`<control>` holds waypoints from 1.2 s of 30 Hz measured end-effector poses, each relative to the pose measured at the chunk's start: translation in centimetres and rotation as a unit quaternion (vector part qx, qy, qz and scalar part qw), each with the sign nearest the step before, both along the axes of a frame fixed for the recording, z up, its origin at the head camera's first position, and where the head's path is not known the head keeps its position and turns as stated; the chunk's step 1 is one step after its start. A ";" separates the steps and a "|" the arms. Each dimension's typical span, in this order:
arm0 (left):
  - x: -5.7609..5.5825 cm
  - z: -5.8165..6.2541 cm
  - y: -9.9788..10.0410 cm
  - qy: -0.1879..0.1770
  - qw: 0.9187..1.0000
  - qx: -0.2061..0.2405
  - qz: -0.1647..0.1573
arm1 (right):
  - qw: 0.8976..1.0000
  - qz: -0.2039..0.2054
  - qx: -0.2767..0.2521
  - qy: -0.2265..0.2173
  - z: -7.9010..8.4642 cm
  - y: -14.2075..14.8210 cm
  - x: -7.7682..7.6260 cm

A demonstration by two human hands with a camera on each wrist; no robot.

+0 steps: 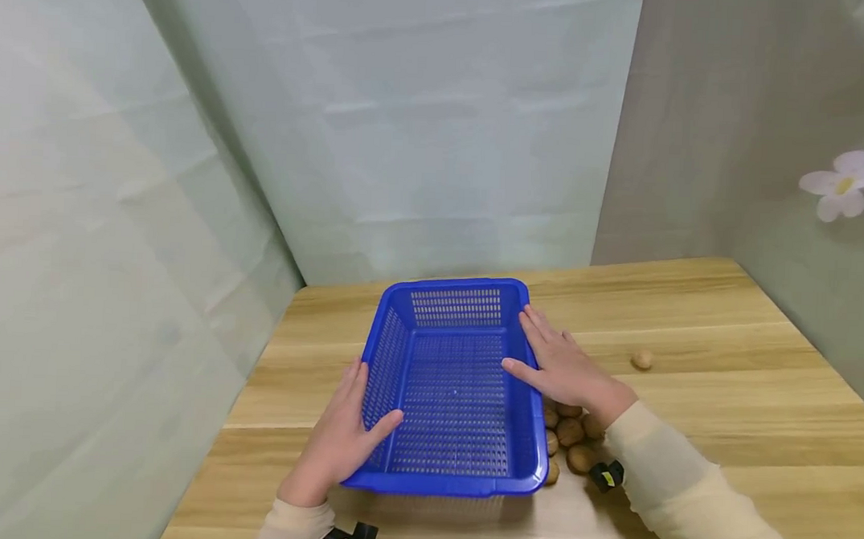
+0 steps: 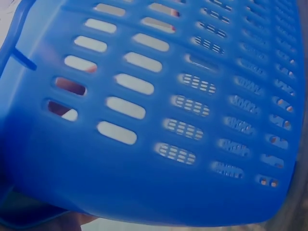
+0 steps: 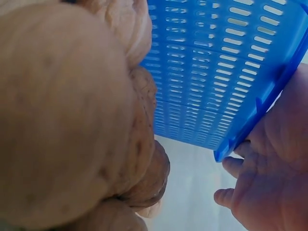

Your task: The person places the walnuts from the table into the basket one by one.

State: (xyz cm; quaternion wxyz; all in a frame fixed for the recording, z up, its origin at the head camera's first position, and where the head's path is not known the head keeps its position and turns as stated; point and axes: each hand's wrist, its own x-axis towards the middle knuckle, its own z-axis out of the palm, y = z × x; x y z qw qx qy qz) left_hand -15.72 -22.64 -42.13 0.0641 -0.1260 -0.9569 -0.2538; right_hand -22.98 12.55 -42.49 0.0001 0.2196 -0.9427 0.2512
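A blue plastic basket with slotted walls stands in front of me, and nothing is seen inside it. My left hand holds its left rim, fingers along the outside and thumb over the inner side. On the right rim, my right hand holds the basket with its thumb reaching inward. The right wrist view shows that hand's palm against the outside of the rim. In the left wrist view the slotted wall fills the picture, and most of the left hand is hidden.
Several brown walnuts lie against the basket's right side, under my right forearm; they loom large in the right wrist view. One lone walnut sits farther right on the wooden table. Pale cloth hangs behind the table.
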 end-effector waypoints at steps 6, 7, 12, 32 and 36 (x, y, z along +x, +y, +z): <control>0.2 0.6 0.3 -0.003 1.000 -0.017 -0.005 | 1.000 0.006 -0.010 -0.002 0.3 0.5 0.2; 0.2 0.6 0.4 -0.002 1.000 -0.018 -0.005 | 1.000 0.010 -0.014 -0.005 0.3 0.9 0.2; 0.3 0.6 0.9 -0.005 1.000 -0.017 -0.009 | 0.998 0.019 -0.061 -0.009 0.5 4.3 -0.2; 0.3 1.0 -0.2 -0.016 1.000 -0.012 -0.005 | 0.995 -0.014 -0.102 -0.008 -2.1 11.5 0.3; 0.4 0.9 -0.1 -0.022 1.000 -0.017 -0.010 | 0.995 -0.012 -0.102 -0.017 -3.6 10.8 0.2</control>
